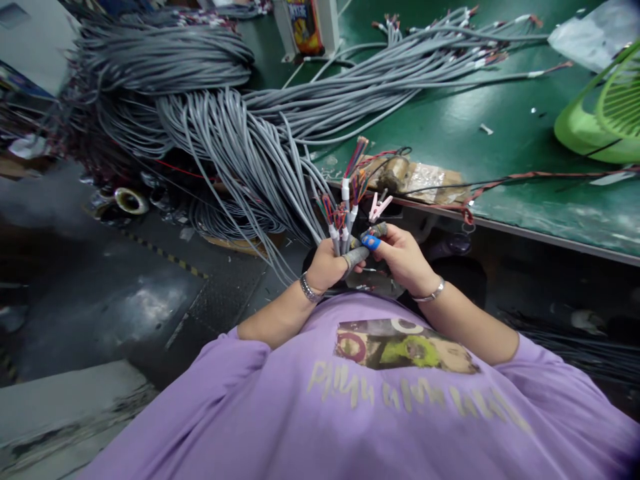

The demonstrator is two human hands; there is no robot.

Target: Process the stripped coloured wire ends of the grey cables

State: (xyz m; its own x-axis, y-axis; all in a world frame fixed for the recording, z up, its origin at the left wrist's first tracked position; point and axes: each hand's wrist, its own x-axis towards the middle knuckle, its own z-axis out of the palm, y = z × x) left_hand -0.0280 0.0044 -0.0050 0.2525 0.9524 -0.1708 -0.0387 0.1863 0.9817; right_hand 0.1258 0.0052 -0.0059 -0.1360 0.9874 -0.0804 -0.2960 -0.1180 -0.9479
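Observation:
My left hand is closed round a bunch of grey cables whose stripped ends show coloured wires and white sleeves pointing up. My right hand is closed beside it, its taped fingertips, one blue, pinching at the cable ends. A small pink clip-like tool sticks up just above the right hand; whether the hand holds it I cannot tell. The cables run back into a big grey bundle draped over the bench's left end.
A green workbench lies ahead with more grey cables spread across its top. A green fan sits at the right. A taped pad rests on the bench edge. Dark floor lies to the left.

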